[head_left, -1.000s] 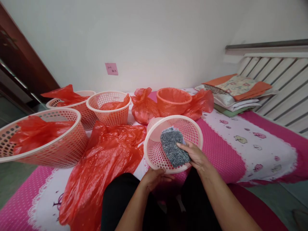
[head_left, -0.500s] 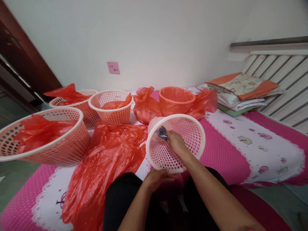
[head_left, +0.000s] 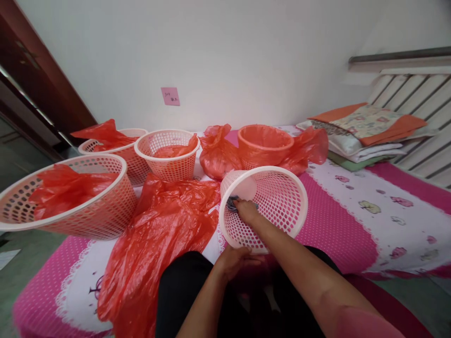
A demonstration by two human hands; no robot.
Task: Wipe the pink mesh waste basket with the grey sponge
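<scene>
A pale pink perforated basket (head_left: 282, 197) lies tilted above my lap, its opening towards me. My left hand (head_left: 237, 263) grips its lower rim, the thumb on the rim and the fingers under it. Inside the basket, my right hand (head_left: 248, 211) presses a crumpled dark grey cloth (head_left: 232, 203) against the left inner wall near the base. The fingertips are bunched on the cloth. To the left of this basket a crumpled red plastic bag (head_left: 165, 220) is spread over the bed cover.
Several more baskets with red bags stand left and behind, one large basket (head_left: 102, 211) nearest. A knotted red bag (head_left: 220, 155) sits beside a red-lined basket (head_left: 266, 138). Folded bedding (head_left: 366, 126) lies at the back right by a white slatted rail (head_left: 423, 108).
My right hand has reached deeper and lower inside the basket with the cloth. My left hand stays on the rim. The whole view has shifted slightly.
</scene>
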